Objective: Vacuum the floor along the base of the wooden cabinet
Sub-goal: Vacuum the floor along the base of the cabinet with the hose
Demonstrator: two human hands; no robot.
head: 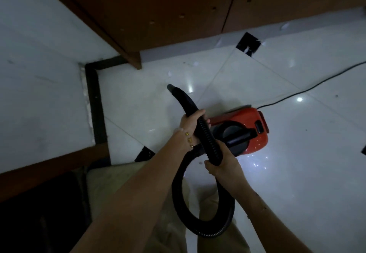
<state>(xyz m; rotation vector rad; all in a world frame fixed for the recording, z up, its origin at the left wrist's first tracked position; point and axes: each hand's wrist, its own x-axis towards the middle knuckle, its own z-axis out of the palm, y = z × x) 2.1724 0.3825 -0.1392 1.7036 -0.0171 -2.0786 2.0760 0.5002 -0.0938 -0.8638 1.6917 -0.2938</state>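
The bendy black hose [200, 134] is held tight by both hands, left hand [191, 126] near the nozzle [170, 87], right hand [223, 163] lower. The nozzle is pointed at 11 o'clock, toward the wooden cabinet [158, 11]. The hose looks light and floppy, so it is best held near the tip.

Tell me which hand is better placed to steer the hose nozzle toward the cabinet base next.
Left. The left hand grips the black hose nearest its nozzle, which points toward the wooden cabinet. The right hand holds farther back, near the red vacuum cleaner.
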